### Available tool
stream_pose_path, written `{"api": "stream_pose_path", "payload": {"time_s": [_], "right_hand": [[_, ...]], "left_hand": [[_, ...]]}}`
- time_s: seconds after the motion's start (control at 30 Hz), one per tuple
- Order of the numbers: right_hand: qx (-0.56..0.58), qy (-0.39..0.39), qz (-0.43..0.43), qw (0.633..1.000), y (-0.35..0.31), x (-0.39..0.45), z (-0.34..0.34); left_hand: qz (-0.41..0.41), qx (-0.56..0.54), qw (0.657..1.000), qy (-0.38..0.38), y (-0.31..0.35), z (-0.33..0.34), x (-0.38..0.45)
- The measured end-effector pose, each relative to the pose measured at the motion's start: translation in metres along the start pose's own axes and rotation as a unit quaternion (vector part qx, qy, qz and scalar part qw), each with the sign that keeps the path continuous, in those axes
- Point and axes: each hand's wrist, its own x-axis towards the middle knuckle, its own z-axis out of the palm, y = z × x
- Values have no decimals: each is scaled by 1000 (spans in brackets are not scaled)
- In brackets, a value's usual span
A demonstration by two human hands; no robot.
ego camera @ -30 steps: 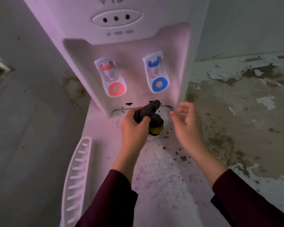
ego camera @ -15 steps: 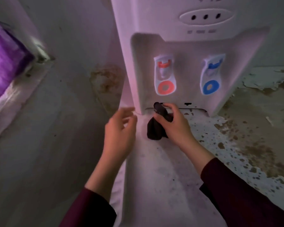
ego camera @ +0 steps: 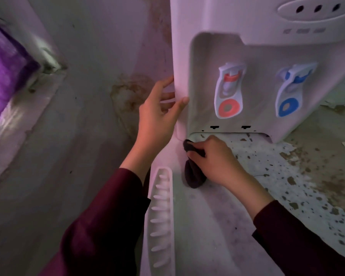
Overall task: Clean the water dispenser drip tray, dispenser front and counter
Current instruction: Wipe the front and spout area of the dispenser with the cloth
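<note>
Since 0.5 s ago, L hand raised to dispenser corner, fingers spread wide; cloth gripped by R hand, pressed on stained counter. Wall stained.

Dispenser blocks ahead; bare counter (drip tray left) lies open.
</note>
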Motion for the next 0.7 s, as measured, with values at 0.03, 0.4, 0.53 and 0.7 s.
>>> {"api": "stream_pose_path", "payload": {"time_s": [0.03,0.4,0.53,0.7], "right_hand": [[-5,15,-30,999,-4,0,-2],[84,42,-71,993,-2,12,-46],[155,4,-44,987,-10,27,-34],[90,-14,46,995,-3,31,-1]], "left_hand": [[0,3,1000,2,0,-1,1],[4,-5,1000,-2,-2,0,2],[3,-8,1000,-6,-3,1,3],[4,11,1000,-11,-4,-3,7]]}}
